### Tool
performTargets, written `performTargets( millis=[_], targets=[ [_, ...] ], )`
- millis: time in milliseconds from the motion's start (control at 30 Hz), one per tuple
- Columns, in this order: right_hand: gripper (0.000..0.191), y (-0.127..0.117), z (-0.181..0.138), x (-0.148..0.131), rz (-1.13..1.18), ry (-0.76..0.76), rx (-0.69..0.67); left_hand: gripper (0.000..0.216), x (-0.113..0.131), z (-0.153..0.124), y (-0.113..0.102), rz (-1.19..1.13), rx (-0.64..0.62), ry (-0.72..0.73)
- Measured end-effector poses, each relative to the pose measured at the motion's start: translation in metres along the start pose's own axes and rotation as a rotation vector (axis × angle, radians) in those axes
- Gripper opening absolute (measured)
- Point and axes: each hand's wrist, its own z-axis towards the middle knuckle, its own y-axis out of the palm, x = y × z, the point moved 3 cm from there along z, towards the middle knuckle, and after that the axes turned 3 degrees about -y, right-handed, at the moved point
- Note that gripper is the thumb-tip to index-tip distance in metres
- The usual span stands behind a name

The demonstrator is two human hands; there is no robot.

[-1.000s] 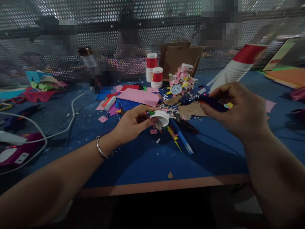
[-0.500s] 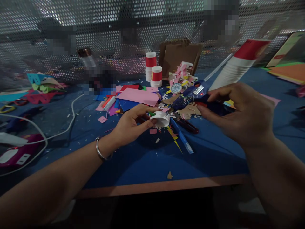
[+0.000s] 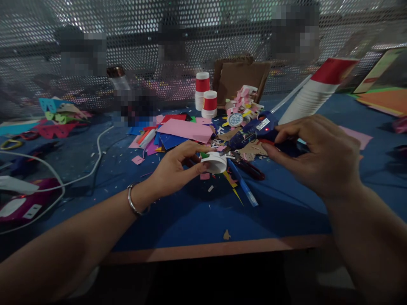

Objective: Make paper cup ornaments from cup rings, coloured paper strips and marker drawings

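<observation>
My left hand (image 3: 178, 166) is closed around a small white paper cup (image 3: 215, 162), held on its side just above the blue table (image 3: 190, 212). A metal bangle circles that wrist. My right hand (image 3: 318, 154) grips a dark blue glue gun (image 3: 254, 132) with a red light on its body. The gun's nozzle points down and left, almost touching the top of the cup. Coloured paper scraps lie under and around both hands.
Two red-and-white cups (image 3: 206, 99) and a cardboard piece (image 3: 241, 78) stand at the back. A tall tilted cup stack (image 3: 314, 91) leans at the right. Pink and blue paper sheets (image 3: 184, 129), a blue pen (image 3: 243, 184), white cables (image 3: 79, 173) and a perforated metal screen (image 3: 127, 38) surround the work.
The right hand brought the glue gun down and left, so its nozzle now sits close over the cup. The left hand with the cup stayed nearly still.
</observation>
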Motion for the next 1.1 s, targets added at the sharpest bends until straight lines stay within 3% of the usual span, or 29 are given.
performTargets(
  millis=[1100],
  targets=[
    [0.02,0.0008,-0.0012,0.0006,-0.027,-0.065,-0.028,0.03,0.0027,-0.0001,-0.0034,0.004,0.006,-0.011]
  ],
)
